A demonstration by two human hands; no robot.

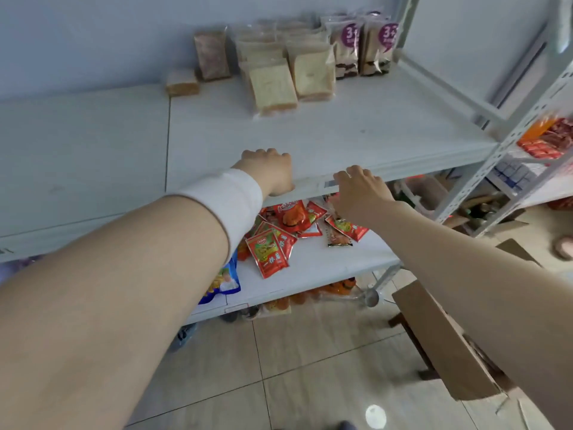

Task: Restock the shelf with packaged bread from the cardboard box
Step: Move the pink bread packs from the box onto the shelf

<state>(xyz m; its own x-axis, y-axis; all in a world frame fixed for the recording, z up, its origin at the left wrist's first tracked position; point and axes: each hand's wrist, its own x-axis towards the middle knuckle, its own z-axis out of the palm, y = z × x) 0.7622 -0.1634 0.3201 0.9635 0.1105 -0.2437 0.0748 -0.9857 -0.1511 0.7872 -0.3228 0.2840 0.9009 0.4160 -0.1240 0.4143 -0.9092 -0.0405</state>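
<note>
No bread is held. The left hand [269, 170] rests at the front of the shelf [341, 135] with its fingers curled under; nothing is seen in it. The right hand [359, 193] is kept loosely bent at the shelf's lip, and it too is empty. The bread [273, 88] already stocked is bunched at the back of the shelf, well apart from both hands. The box [446, 346] is set low at the right, below the right forearm; its contents are hidden.

Several risks can be judged from here. The front packs are leaned on those behind, so a row could be toppled if a new pack is pushed hard against it. Soft bread could be crushed if it is gripped tightly or stacked under others. The raised box flap could be caught by the right forearm on the way down, and the box tipped. On the way back up, a pack could be knocked against the shelf's lip or the post [508, 139] and dropped among the sachets [273, 246] below.
</note>
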